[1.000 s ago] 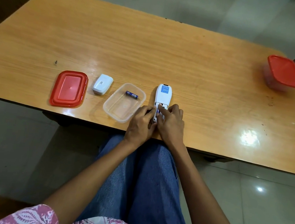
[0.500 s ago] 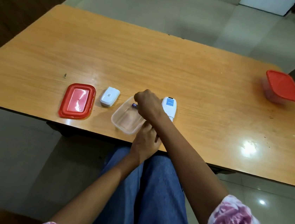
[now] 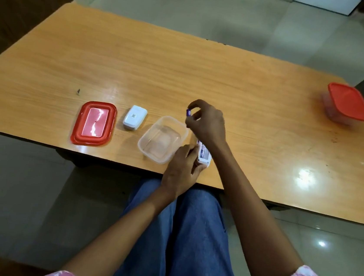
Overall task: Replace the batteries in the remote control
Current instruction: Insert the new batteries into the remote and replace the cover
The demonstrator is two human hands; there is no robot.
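My right hand (image 3: 207,123) pinches a battery (image 3: 188,112) above the remote (image 3: 203,155), which my left hand (image 3: 182,172) grips.

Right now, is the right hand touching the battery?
Touching. The head view shows the right hand pinching the battery between its fingertips, lifted above the clear container.

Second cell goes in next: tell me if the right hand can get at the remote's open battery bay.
Probably yes. The right hand holds a battery just above the remote control; the left hand grips only its near end and side, leaving the bay uncovered.
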